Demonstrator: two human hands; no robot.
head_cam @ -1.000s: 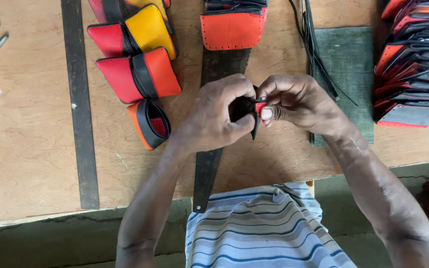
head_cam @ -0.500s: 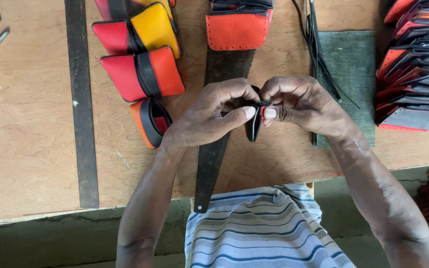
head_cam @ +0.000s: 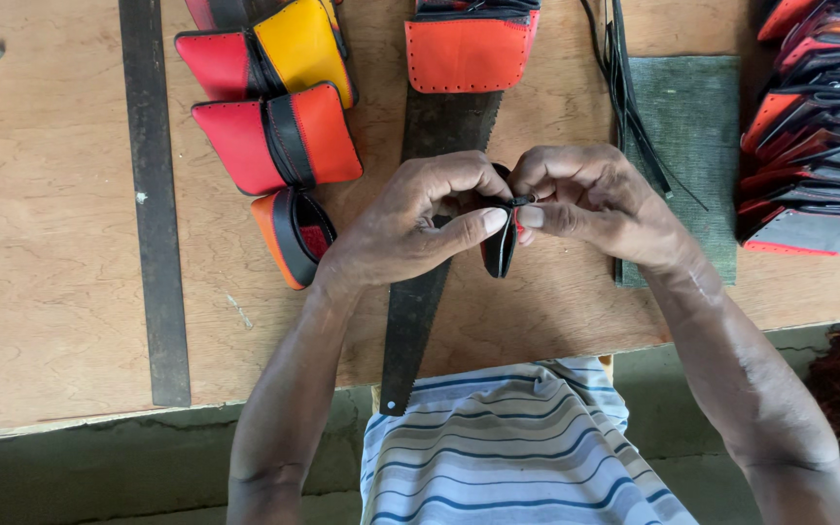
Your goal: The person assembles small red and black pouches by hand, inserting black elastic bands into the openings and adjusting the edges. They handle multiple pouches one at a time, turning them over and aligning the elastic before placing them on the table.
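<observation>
We pinch small black leather pouch (head_cam: 500, 245) | left hand (head_cam: 410, 228), right hand (head_cam: 590, 199) at top edge | light, pliable, we judge

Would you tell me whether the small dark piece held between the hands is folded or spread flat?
Folded: the small dark piece hangs doubled over, pinched at its top between the left hand and right hand.
</observation>
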